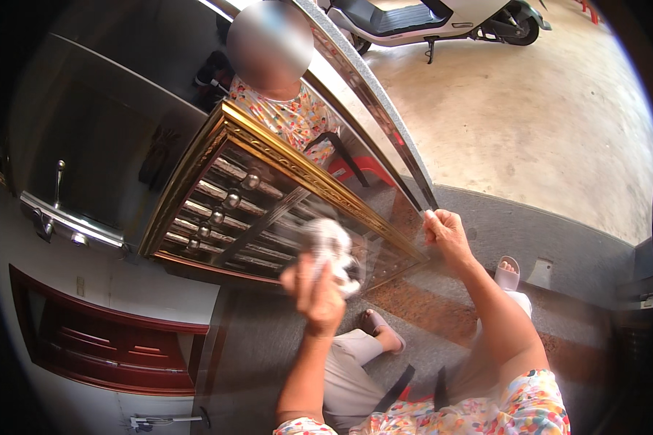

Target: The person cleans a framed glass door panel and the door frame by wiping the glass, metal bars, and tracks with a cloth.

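Observation:
A blurred white cloth (pixel 329 247), wadded up, is in my left hand (pixel 318 302) against the lower part of a metal door. That part is a raised panel with a gold ornamental frame (pixel 326 174) and shiny metal bars (pixel 204 204) carrying round knobs. My right hand (pixel 446 228) grips the door's edge (pixel 420 204) near its lower corner, fingers curled around it. The glossy door face (pixel 283 125) reflects a person in a patterned top and a red stool. Whether the cloth presses on the panel is hard to tell through the blur.
A parked scooter (pixel 413 24) stands on the pale concrete floor (pixel 522 109) beyond the threshold (pixel 538 217). At left are a metal door handle (pixel 60 182) and a dark red wooden door (pixel 114 348) in a white wall. My slippered feet (pixel 383 331) rest on stone flooring.

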`<state>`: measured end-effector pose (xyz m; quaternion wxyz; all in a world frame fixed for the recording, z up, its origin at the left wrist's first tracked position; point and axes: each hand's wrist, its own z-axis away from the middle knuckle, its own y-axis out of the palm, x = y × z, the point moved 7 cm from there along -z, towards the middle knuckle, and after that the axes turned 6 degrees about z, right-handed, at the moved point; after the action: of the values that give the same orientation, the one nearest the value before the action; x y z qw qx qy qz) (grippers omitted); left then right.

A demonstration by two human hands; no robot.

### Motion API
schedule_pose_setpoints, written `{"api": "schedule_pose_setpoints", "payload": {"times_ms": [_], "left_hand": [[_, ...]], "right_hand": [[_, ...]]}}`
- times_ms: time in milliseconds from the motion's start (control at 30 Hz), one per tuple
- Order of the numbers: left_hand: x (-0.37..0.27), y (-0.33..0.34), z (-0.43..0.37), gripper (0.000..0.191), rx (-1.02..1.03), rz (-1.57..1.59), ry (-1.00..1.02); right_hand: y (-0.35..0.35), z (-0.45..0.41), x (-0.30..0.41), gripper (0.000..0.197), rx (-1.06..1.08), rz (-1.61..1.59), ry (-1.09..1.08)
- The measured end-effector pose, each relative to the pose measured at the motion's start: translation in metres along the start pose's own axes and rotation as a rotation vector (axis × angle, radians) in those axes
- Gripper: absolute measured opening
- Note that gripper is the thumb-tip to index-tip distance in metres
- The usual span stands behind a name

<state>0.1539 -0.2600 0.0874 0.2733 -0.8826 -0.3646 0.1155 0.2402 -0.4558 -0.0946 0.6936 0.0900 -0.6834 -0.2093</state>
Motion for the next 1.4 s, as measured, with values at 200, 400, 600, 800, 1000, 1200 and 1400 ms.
{"api": "schedule_pose_setpoints", "payload": {"times_ms": [200,400,600,800,1000,1200,1400], "left_hand": [[0.013,-0.060,-0.088,0.031,-0.457,-0.374,0.095],[0.024,0.020,-0.054,0.034,-0.239,-0.334,-0.030],[0.043,0.134,0.147,0.034,0.526,0.131,-0.359],[0.015,0.075,0.115,0.027,0.480,0.107,-0.184],[0.024,-0.065,-0.024,0.026,-0.209,-0.299,0.111],[0.063,-0.096,-0.077,0.032,-0.474,-0.469,0.002],[0.078,-0.004,0.032,0.031,-0.181,-0.365,-0.088]], "right_hand": [[-0.003,-0.003,-0.004,0.025,-0.020,0.083,0.028],[-0.006,-0.006,-0.006,0.019,-0.007,0.205,-0.001],[-0.002,-0.002,-0.003,0.020,-0.008,0.207,0.000],[-0.004,-0.007,-0.016,0.025,0.016,0.089,0.049],[0.010,-0.004,-0.015,0.025,0.012,0.199,0.017],[0.014,-0.008,-0.023,0.022,0.095,0.294,0.005],[0.011,-0.008,-0.029,0.022,0.129,0.261,0.037]]}}
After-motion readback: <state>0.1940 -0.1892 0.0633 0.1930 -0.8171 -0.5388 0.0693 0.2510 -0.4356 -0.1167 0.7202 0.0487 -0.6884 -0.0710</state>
